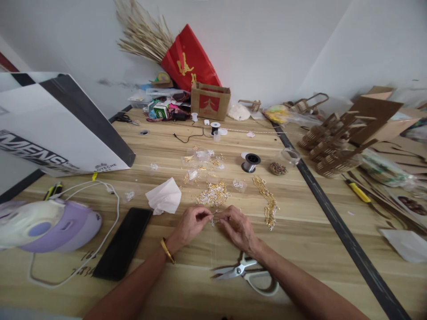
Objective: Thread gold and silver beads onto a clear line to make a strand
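Observation:
Both hands meet over the middle of the table, fingertips pinched close together. Between them is a small silvery piece of jewellery chain [213, 223], its details too tiny to make out. My left hand [192, 226], with a yellow bangle on the wrist, is closed on the left end. My right hand [238, 226] pinches the right end. A fine clear thread seems to hang below. Just beyond the fingers lies a pile of gold and silver beads [213, 194]. Scissors [245, 271] with pale handles lie partly beneath my right forearm. Gold chains [266, 202] rest to the right.
Left of my hands are a black phone [123, 244], a crumpled tissue [164, 196] and a purple-white device [63, 226] with a white cable. Ahead stand a wire spool [251, 163] and a clear jar of beads [278, 167]. Wooden baskets [333, 146] and a yellow cutter [360, 192] sit right.

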Tool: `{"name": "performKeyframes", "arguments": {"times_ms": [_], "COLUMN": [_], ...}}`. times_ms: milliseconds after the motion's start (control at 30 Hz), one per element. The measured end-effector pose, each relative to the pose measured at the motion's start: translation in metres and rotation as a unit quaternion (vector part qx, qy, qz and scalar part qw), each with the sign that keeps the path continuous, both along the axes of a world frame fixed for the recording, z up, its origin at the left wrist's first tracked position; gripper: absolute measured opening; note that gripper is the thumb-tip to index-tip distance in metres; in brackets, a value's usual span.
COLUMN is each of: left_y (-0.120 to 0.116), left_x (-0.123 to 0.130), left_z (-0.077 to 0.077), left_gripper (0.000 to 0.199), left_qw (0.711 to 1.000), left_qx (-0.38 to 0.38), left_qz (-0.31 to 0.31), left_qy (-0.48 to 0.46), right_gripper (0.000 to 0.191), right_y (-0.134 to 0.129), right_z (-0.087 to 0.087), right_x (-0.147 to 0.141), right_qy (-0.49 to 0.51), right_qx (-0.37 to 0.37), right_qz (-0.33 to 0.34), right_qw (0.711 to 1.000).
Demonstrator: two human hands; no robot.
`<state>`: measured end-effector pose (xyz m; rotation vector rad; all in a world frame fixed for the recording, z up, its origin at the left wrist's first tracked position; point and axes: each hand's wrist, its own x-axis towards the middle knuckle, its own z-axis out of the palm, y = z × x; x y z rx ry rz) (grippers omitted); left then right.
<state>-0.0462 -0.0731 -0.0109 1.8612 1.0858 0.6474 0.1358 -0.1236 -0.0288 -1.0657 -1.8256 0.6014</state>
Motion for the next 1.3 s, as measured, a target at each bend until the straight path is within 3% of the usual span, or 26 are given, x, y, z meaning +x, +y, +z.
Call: {"name": "performKeyframes", "arguments": {"times_ms": [367, 1300], "left_y": [-0.0007, -0.0051], "left_x": [0.0003, 0.0011], "left_z": [0.0001, 0.0056], "left_gripper": [0.016, 0.014], "left_qw": [1.000, 1.000], "left_qx": [-0.009, -0.002], "left_qz": [-0.004, -0.025], "left_qy": [-0.008, 0.004], "right_gripper": [0.006, 0.007], "right_y": [-0.0007, -0.0019], "right_z": [-0.0032, -0.0045], "right_x": [0.0004, -0.0006], "right_qy": [-0.032, -0.063], "right_qx": [0.046, 0.036], "right_qz": [-0.013, -0.004], "right_qw": [0.998, 0.997]}}
